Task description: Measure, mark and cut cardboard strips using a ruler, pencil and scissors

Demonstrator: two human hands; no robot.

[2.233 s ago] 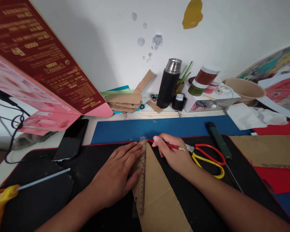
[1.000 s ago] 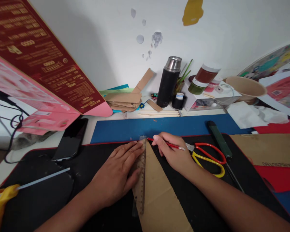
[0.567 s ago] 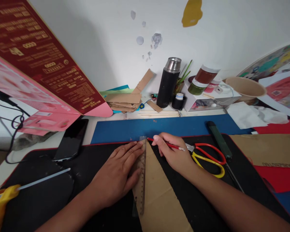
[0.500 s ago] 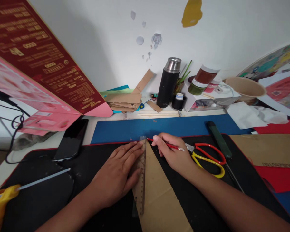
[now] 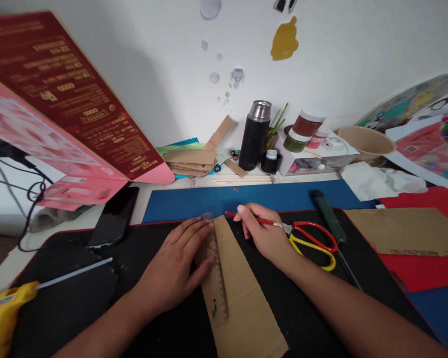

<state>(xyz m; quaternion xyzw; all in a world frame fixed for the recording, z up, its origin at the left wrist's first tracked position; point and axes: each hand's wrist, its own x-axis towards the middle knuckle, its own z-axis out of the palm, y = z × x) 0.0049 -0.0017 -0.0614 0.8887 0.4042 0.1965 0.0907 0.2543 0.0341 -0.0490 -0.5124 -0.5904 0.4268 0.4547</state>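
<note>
A long tan cardboard piece (image 5: 242,288) lies on the black mat, its narrow end pointing away from me. Along its left side sits a clear plastic ruler (image 5: 219,283), slightly slanted. My left hand (image 5: 181,261) rests flat over the ruler and cardboard edge, fingers stretched, covering part of both. Pinched in my right hand (image 5: 263,231) is a red pencil (image 5: 233,214), with its tip just beyond the cardboard's far right corner. Scissors (image 5: 315,243) with one red and one yellow handle lie beside my right hand.
A green-handled tool (image 5: 328,216) lies right of the scissors, near another cardboard sheet (image 5: 403,228). At left are a yellow glue gun (image 5: 11,313) and a phone (image 5: 115,216). A black thermos (image 5: 252,139) and paint jars (image 5: 302,132) stand by the wall.
The ruler has turned so its near end lies further right on the cardboard and its far end further left. The right hand keeps the pencil. The whole view has shifted slightly.
</note>
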